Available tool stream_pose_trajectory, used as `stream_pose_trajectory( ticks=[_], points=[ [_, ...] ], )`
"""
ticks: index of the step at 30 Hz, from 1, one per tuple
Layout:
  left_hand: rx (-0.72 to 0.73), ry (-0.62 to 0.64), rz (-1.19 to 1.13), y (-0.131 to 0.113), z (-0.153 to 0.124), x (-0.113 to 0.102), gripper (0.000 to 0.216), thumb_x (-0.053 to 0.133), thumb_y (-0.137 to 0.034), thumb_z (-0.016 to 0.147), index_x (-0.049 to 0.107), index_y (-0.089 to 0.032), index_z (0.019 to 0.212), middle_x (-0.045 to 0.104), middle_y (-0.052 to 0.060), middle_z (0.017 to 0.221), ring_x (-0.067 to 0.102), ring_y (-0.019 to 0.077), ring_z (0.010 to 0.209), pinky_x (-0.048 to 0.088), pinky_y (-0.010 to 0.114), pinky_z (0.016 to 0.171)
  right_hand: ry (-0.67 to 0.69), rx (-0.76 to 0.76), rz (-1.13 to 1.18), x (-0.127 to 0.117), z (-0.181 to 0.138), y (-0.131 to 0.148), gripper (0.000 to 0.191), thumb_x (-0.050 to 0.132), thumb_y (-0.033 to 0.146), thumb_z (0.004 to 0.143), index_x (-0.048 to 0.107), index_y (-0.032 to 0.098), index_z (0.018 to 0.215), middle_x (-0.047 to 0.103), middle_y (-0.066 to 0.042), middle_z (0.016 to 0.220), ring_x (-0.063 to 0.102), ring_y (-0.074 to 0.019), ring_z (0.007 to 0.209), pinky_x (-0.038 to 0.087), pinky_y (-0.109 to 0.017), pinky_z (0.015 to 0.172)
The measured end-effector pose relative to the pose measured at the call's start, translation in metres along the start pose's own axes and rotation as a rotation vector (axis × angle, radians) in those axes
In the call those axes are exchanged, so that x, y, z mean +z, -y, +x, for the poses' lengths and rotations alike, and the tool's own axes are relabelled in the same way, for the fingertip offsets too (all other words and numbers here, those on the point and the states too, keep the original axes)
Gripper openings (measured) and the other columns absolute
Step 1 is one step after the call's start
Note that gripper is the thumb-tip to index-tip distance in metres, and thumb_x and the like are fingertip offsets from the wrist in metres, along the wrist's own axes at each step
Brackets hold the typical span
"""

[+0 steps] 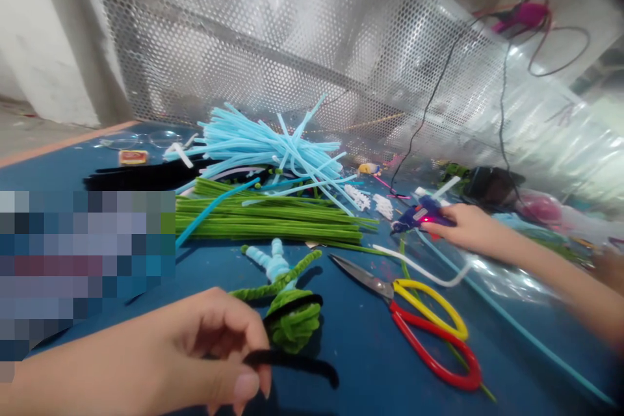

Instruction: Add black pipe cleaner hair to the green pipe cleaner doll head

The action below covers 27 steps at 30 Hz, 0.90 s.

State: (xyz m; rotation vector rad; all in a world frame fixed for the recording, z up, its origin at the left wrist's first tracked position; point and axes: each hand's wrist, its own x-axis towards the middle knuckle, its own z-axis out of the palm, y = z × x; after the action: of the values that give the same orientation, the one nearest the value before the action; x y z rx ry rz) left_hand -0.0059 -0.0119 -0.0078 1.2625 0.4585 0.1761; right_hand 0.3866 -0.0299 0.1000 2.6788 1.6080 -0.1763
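My left hand pinches a black pipe cleaner at the bottom of the view. The pipe cleaner's curved length runs right, close to a small figure of twisted pipe cleaners with a light blue body and a green coiled ball. A black strand crosses the top of the ball. My right hand grips a blue hot glue gun with a lit red light. Below that hand lie scissors with red and yellow handles. Bundles of green, light blue and black pipe cleaners lie further back.
All this lies on a blue table, with a loose white pipe cleaner and long light blue strands near the scissors. Glasses lie at the back left. Black cords, a dark box, and a perforated metal screen stand behind. A pixelated patch hides the left.
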Motion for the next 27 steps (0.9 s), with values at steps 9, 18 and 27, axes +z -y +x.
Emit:
stream_pose_trajectory(
  ticks=[9,18,27],
  points=[
    [-0.043,-0.015,0.104,-0.011,-0.001,0.005,0.021,0.068,-0.037,0.078,0.061,-0.017,0.079,0.068,0.000,0.077,0.055,0.0068,0.060,0.043,0.014,0.055,-0.091,-0.051,0.687,-0.034,-0.004,-0.003,0.031,0.061,0.041,0.085,0.052,0.017,0.068,0.043,0.009,0.047,0.037,-0.0042,0.038,0.031,-0.017,0.037],
    [-0.034,0.012,0.121,-0.012,0.000,0.001,0.021,0.067,-0.038,0.079,0.064,-0.017,0.075,0.067,0.000,0.071,0.055,0.0089,0.060,0.044,0.014,0.056,-0.146,-0.292,1.203,0.009,-0.057,0.033,0.037,0.075,0.046,0.067,0.051,0.018,0.065,0.043,0.006,0.042,0.037,-0.0070,0.041,0.027,-0.020,0.041],
    [-0.060,-0.050,0.345,-0.020,-0.010,0.004,0.025,0.066,-0.042,0.076,0.065,-0.017,0.073,0.059,0.000,0.064,0.047,0.0106,0.057,0.039,0.018,0.053,0.097,-0.310,1.314,0.022,-0.081,0.061,0.030,0.075,0.045,0.067,0.058,0.021,0.063,0.043,0.006,0.040,0.035,-0.0065,0.037,0.027,-0.019,0.038]
  ],
)
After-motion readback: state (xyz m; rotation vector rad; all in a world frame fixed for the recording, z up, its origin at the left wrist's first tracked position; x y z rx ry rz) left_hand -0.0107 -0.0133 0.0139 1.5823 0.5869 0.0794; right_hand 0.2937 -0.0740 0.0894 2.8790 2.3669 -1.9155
